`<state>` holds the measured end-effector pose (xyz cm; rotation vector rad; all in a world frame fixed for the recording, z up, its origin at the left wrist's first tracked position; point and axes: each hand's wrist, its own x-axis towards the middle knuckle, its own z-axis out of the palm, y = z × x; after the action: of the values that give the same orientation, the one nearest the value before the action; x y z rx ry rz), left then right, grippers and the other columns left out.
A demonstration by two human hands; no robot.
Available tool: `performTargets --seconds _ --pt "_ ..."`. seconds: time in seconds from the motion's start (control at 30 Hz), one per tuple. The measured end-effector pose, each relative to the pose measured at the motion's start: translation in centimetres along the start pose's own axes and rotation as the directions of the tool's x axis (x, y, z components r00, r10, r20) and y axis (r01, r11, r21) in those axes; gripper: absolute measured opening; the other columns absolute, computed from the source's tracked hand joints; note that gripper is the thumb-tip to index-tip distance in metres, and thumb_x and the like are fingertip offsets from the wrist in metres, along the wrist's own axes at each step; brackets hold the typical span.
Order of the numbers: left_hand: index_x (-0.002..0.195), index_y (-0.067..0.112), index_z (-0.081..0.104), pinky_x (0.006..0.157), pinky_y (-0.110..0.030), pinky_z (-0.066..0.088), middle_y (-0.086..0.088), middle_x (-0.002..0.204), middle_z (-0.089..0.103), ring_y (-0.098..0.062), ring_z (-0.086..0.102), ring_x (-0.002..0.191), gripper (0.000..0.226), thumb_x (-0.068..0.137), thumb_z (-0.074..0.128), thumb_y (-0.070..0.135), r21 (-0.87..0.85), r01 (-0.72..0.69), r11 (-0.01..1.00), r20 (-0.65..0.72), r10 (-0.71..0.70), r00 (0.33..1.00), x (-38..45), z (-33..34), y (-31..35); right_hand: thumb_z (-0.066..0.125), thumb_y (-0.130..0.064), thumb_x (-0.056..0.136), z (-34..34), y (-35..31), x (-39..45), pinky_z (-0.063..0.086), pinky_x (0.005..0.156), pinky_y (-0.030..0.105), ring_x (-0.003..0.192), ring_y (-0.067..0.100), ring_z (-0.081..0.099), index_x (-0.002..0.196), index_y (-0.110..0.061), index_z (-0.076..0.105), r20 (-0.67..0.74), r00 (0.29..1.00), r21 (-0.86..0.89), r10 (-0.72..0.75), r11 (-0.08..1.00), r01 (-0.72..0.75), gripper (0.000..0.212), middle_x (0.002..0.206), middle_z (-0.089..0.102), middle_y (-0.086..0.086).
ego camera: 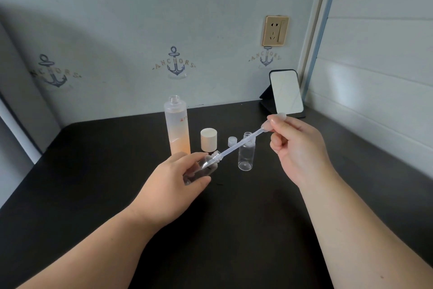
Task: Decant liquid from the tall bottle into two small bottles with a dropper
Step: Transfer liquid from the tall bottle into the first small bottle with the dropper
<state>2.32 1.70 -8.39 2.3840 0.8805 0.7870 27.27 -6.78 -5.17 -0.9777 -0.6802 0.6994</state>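
The tall frosted bottle (177, 127) stands uncapped at the back of the dark table, with orange-tinted liquid in its lower part. My left hand (174, 177) grips a small clear bottle (206, 167), tilted with its mouth up and to the right. My right hand (297, 148) pinches the bulb of a clear plastic dropper (236, 146), whose tip reaches inside that tilted bottle's neck. A second small clear bottle (246, 151) stands upright and open just right of the dropper.
A white cylindrical cap (208, 140) stands beside the tall bottle, and a small clear cap (232, 140) lies near the upright bottle. A mirror on a black stand (286, 92) sits at the back right corner. Walls close in behind and to the right.
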Motion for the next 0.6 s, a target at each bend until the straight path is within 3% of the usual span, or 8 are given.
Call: performTargets --seconds 0.17,0.33,0.47,0.6 --pt "0.122 0.051 0.061 0.084 -0.006 0.042 0.024 0.109 0.06 0.006 0.056 0.105 0.04 0.089 0.073 0.035 -0.012 0.004 1.0 -0.008 -0.004 1.0 0.3 0.2 -0.32 0.066 -0.004 0.094 0.06 -0.12 -0.03 0.04 0.051 0.019 0.053 0.013 0.044 0.076 -0.01 0.079 -0.012 0.999 -0.037 -0.031 0.999 0.031 0.023 0.079 0.072 0.009" --pt "0.124 0.044 0.064 0.086 -0.01 0.045 0.022 0.107 0.061 0.002 0.057 0.102 0.04 0.089 0.074 0.03 0.0 -0.022 1.0 -0.013 0.022 1.0 0.35 0.23 -0.16 0.069 -0.007 0.092 -0.14 -0.07 -0.02 0.045 0.054 0.019 0.058 0.013 0.05 0.076 -0.011 0.08 -0.03 0.997 -0.069 -0.07 0.995 0.068 0.019 0.08 0.072 0.009" --pt "0.123 0.044 0.064 0.086 -0.012 0.045 0.023 0.106 0.061 0.002 0.057 0.101 0.037 0.089 0.074 0.032 0.01 -0.011 1.0 -0.011 0.011 1.0 0.47 0.23 -0.14 0.068 -0.003 0.093 -0.23 -0.2 0.08 0.049 0.062 0.018 0.068 0.016 0.056 0.075 -0.01 0.079 -0.038 0.996 0.027 -0.083 0.996 0.084 0.022 0.079 0.072 0.01" --pt "0.121 0.046 0.061 0.08 -0.003 0.042 0.025 0.102 0.06 0.009 0.054 0.102 0.037 0.09 0.074 0.033 0.009 0.017 1.0 -0.017 -0.017 1.0 0.63 0.37 -0.23 0.067 -0.003 0.093 -0.58 -0.57 0.3 0.052 0.065 0.022 0.067 0.017 0.06 0.081 -0.01 0.079 -0.054 0.994 0.175 -0.094 0.979 0.102 0.018 0.076 0.072 0.009"
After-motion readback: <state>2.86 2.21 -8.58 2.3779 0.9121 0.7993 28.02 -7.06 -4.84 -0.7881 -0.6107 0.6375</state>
